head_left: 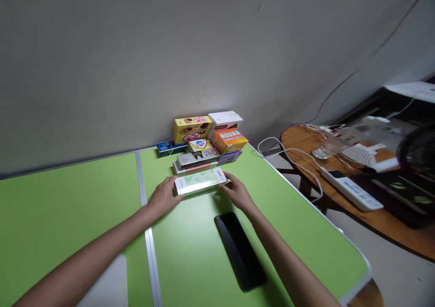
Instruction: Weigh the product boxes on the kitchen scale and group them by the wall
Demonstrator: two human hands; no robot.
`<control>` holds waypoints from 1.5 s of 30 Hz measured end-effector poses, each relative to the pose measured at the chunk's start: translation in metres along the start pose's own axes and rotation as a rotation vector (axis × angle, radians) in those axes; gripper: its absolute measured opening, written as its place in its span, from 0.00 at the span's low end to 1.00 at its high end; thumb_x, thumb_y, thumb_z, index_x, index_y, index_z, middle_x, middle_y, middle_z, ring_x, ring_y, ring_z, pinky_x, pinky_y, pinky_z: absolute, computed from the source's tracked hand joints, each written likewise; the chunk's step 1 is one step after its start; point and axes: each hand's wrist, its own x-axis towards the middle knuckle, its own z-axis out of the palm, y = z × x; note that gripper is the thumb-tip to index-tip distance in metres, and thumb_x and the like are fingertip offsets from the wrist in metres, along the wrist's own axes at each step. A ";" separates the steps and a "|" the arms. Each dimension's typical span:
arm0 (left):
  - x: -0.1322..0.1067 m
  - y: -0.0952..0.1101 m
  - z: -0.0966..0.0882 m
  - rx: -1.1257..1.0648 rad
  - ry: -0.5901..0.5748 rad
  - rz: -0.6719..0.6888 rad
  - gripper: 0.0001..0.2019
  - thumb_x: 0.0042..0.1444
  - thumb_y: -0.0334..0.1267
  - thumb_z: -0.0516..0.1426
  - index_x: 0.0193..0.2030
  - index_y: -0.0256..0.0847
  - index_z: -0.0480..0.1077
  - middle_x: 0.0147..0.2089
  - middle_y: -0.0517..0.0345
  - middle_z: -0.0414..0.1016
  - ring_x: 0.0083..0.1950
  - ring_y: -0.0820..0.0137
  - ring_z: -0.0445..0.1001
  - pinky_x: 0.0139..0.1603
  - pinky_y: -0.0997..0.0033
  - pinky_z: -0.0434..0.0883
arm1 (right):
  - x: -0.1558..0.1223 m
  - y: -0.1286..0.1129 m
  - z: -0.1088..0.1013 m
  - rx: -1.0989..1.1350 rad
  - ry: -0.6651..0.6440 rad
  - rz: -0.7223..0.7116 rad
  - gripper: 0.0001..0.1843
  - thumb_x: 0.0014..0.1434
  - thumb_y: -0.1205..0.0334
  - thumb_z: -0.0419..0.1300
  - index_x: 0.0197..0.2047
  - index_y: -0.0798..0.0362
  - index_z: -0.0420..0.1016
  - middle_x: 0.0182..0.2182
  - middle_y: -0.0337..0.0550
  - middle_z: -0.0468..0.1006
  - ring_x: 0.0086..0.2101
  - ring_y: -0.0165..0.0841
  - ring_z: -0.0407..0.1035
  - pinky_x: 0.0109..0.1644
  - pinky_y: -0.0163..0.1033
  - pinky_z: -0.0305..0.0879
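Observation:
A long white and pale green box [200,181] is held at its two short ends. My left hand [165,195] grips its left end, and the fingers of my right hand [236,192] close on its right end. Just behind it lies a silver toothpaste box [199,158] on top of a pinkish flat box [195,167]. Farther back, against the wall, are a yellow snack box [192,130], a white box [225,119], an orange box [229,139], a purple box [231,156], a small yellow box [200,145] and a dark blue box [170,148].
A black phone [240,252] lies on the green table [190,252] near my right forearm. Part of a white flat object [108,284] shows beneath my left forearm. To the right, a round wooden table [302,139] bears a power strip [353,190], a clear bottle [340,141] and white cables.

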 end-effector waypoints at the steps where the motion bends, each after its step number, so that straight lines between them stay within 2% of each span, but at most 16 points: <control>1: 0.007 -0.001 0.008 -0.010 0.007 -0.019 0.21 0.51 0.35 0.59 0.53 0.37 0.65 0.45 0.48 0.73 0.44 0.60 0.73 0.41 0.63 0.71 | 0.008 0.005 0.001 -0.013 0.008 0.003 0.27 0.49 0.63 0.60 0.54 0.56 0.68 0.38 0.45 0.78 0.29 0.33 0.70 0.36 0.41 0.70; 5: 0.024 -0.008 0.031 -0.033 0.040 -0.060 0.24 0.52 0.35 0.60 0.56 0.38 0.63 0.49 0.47 0.73 0.47 0.59 0.73 0.44 0.61 0.71 | 0.029 0.020 0.003 -0.039 0.032 0.013 0.25 0.49 0.65 0.60 0.53 0.57 0.69 0.40 0.48 0.79 0.32 0.35 0.72 0.39 0.43 0.71; 8: 0.028 -0.011 0.038 -0.080 0.062 -0.080 0.28 0.53 0.35 0.59 0.60 0.37 0.56 0.49 0.45 0.73 0.47 0.59 0.74 0.44 0.61 0.72 | 0.035 0.026 0.003 -0.051 0.047 0.017 0.26 0.50 0.64 0.60 0.54 0.57 0.69 0.41 0.49 0.79 0.33 0.36 0.72 0.41 0.44 0.71; 12: 0.030 -0.008 0.038 -0.132 0.052 -0.142 0.26 0.54 0.34 0.59 0.58 0.37 0.54 0.48 0.42 0.74 0.47 0.57 0.75 0.40 0.62 0.73 | 0.035 0.027 0.005 -0.078 0.052 0.022 0.27 0.50 0.63 0.59 0.55 0.59 0.68 0.39 0.49 0.79 0.33 0.36 0.72 0.41 0.44 0.70; 16: 0.033 -0.005 0.034 -0.110 0.014 -0.133 0.27 0.54 0.34 0.58 0.58 0.37 0.52 0.48 0.42 0.74 0.47 0.57 0.75 0.44 0.60 0.72 | 0.034 0.019 0.008 -0.128 0.070 0.020 0.26 0.51 0.63 0.58 0.55 0.58 0.67 0.40 0.49 0.78 0.33 0.36 0.72 0.43 0.44 0.70; 19: 0.033 0.000 0.026 -0.102 0.004 -0.113 0.29 0.53 0.33 0.59 0.58 0.33 0.52 0.49 0.38 0.73 0.48 0.55 0.75 0.44 0.58 0.71 | 0.028 0.004 0.006 -0.187 0.113 0.020 0.26 0.49 0.63 0.58 0.53 0.60 0.68 0.44 0.55 0.74 0.30 0.36 0.71 0.43 0.48 0.70; 22: 0.017 0.006 0.011 -0.104 0.010 -0.082 0.29 0.51 0.33 0.61 0.58 0.32 0.54 0.52 0.36 0.70 0.50 0.53 0.73 0.45 0.58 0.71 | 0.008 -0.019 0.006 -0.242 0.165 -0.037 0.27 0.50 0.61 0.57 0.54 0.61 0.66 0.49 0.61 0.68 0.27 0.35 0.69 0.43 0.53 0.69; 24: -0.006 0.009 -0.004 -0.101 0.011 -0.067 0.28 0.50 0.35 0.61 0.57 0.35 0.58 0.51 0.41 0.71 0.49 0.56 0.73 0.45 0.60 0.71 | -0.013 -0.039 0.011 -0.269 0.136 -0.168 0.24 0.54 0.57 0.55 0.52 0.59 0.67 0.45 0.57 0.70 0.28 0.37 0.69 0.42 0.52 0.69; 25: -0.021 0.009 -0.013 -0.098 0.008 -0.054 0.27 0.50 0.36 0.62 0.56 0.37 0.60 0.50 0.44 0.72 0.47 0.57 0.74 0.44 0.61 0.71 | -0.024 -0.050 0.016 -0.272 0.078 -0.257 0.21 0.55 0.54 0.54 0.49 0.57 0.69 0.41 0.54 0.72 0.29 0.38 0.70 0.41 0.51 0.70; 27: -0.056 0.007 -0.030 -0.092 -0.032 -0.003 0.29 0.49 0.40 0.62 0.58 0.40 0.60 0.47 0.49 0.73 0.44 0.60 0.75 0.42 0.63 0.71 | -0.048 -0.074 0.031 -0.224 -0.157 -0.343 0.18 0.57 0.50 0.54 0.45 0.51 0.72 0.36 0.50 0.75 0.33 0.42 0.72 0.39 0.48 0.71; 31: -0.131 -0.011 -0.063 -0.107 -0.149 0.048 0.33 0.52 0.44 0.59 0.64 0.43 0.56 0.48 0.50 0.72 0.43 0.61 0.74 0.41 0.63 0.71 | -0.086 -0.117 0.081 -0.088 -0.595 -0.429 0.15 0.59 0.48 0.55 0.44 0.45 0.75 0.42 0.51 0.78 0.44 0.46 0.73 0.48 0.47 0.71; 34: -0.180 -0.041 -0.085 -0.136 -0.052 -0.033 0.29 0.52 0.43 0.59 0.61 0.44 0.59 0.48 0.51 0.71 0.45 0.62 0.73 0.44 0.63 0.71 | -0.104 -0.143 0.134 0.005 -0.777 -0.434 0.19 0.60 0.47 0.53 0.51 0.44 0.72 0.47 0.51 0.77 0.47 0.45 0.73 0.51 0.49 0.71; 37: -0.215 -0.085 -0.106 -0.186 0.201 -0.154 0.22 0.52 0.37 0.57 0.55 0.41 0.65 0.48 0.51 0.70 0.46 0.65 0.72 0.47 0.64 0.71 | -0.114 -0.171 0.196 0.082 -0.919 -0.404 0.23 0.60 0.49 0.54 0.56 0.46 0.68 0.51 0.53 0.75 0.48 0.44 0.72 0.53 0.51 0.69; 41: -0.246 -0.152 -0.142 -0.232 0.585 -0.283 0.14 0.52 0.28 0.53 0.46 0.39 0.69 0.44 0.52 0.71 0.44 0.68 0.73 0.45 0.68 0.72 | -0.122 -0.218 0.293 0.311 -1.070 -0.361 0.23 0.58 0.56 0.56 0.57 0.51 0.66 0.50 0.54 0.74 0.50 0.41 0.71 0.57 0.52 0.66; 43: -0.261 -0.184 -0.166 -0.202 0.773 -0.382 0.14 0.52 0.27 0.53 0.45 0.40 0.69 0.43 0.53 0.71 0.44 0.67 0.73 0.46 0.66 0.72 | -0.126 -0.245 0.346 0.401 -1.075 -0.359 0.23 0.57 0.60 0.57 0.56 0.52 0.66 0.50 0.52 0.74 0.51 0.40 0.70 0.59 0.53 0.63; 45: -0.275 -0.214 -0.193 -0.160 0.978 -0.497 0.19 0.52 0.25 0.51 0.51 0.42 0.65 0.47 0.50 0.69 0.51 0.64 0.71 0.53 0.60 0.70 | -0.128 -0.272 0.400 0.408 -1.034 -0.314 0.28 0.52 0.66 0.58 0.58 0.51 0.64 0.52 0.52 0.72 0.50 0.40 0.69 0.58 0.53 0.64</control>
